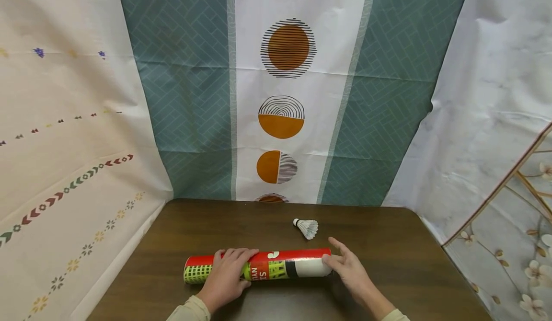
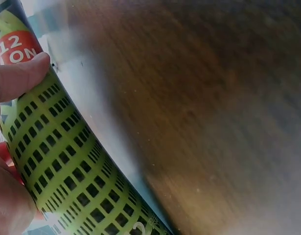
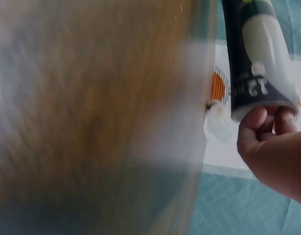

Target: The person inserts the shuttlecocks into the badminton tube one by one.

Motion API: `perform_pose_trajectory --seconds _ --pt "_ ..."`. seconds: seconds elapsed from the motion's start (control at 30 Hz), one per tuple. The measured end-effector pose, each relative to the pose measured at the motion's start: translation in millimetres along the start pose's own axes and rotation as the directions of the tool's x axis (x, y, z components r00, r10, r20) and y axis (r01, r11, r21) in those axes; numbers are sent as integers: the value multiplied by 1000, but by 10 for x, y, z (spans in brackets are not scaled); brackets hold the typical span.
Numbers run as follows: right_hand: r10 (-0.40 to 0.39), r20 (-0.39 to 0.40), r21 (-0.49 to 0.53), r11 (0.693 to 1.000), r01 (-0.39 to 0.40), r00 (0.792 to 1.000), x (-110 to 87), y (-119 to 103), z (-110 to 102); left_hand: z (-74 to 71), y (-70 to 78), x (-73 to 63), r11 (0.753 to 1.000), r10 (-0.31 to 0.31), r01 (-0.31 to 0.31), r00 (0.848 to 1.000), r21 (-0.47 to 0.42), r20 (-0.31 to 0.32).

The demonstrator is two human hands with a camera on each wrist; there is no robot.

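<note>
A red, green and white shuttlecock tube (image 1: 302, 263) lies sideways over the near part of the table. My left hand (image 1: 228, 270) grips it left of the middle, fingers over the top. The left wrist view shows the thumb pressed along the green grid-patterned side (image 2: 77, 166). At the tube's right end is my right hand (image 1: 351, 268), one finger stretched away. In the right wrist view, its other fingertips (image 3: 255, 117) bend in at the end's rim; I cannot tell whether they pinch anything there. A white feather shuttlecock (image 1: 307, 228) lies just behind the tube.
The dark brown wooden table (image 1: 207, 225) reaches back to a green and white patterned cloth (image 1: 189, 120). A cream cloth (image 1: 86, 167) hangs along the left side and a pale flowered cloth (image 1: 487, 120) along the right.
</note>
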State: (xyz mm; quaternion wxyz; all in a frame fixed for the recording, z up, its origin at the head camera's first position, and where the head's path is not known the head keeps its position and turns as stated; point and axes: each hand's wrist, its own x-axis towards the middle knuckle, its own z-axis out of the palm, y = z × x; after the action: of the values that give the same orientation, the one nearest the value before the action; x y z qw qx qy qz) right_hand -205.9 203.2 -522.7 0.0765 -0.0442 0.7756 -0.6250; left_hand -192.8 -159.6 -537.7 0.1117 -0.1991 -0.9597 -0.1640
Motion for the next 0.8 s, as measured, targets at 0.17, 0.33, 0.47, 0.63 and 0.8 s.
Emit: perform_pose_trajectory --seconds 0.17,0.33,0.47,0.63,0.8 --pt "51 -147 0 999 -52 988 98 -27 -135 -7 -3 -10 1000 4 -4 1000 2 10" --pt "46 -126 0 999 -47 991 308 -109 -261 -28 -9 -20 1000 6 -6 1000 11 -4" --pt "21 -70 -41 999 -24 997 506 -192 -280 -35 -13 -27 1000 13 -13 1000 12 -6" --pt "-4 -9 -90 996 3 1000 714 -239 -215 -20 -4 -43 1000 21 -21 1000 -3 17" --pt "2 59 -147 989 6 998 871 -242 -97 -11 2 -58 1000 25 -25 999 -11 19"
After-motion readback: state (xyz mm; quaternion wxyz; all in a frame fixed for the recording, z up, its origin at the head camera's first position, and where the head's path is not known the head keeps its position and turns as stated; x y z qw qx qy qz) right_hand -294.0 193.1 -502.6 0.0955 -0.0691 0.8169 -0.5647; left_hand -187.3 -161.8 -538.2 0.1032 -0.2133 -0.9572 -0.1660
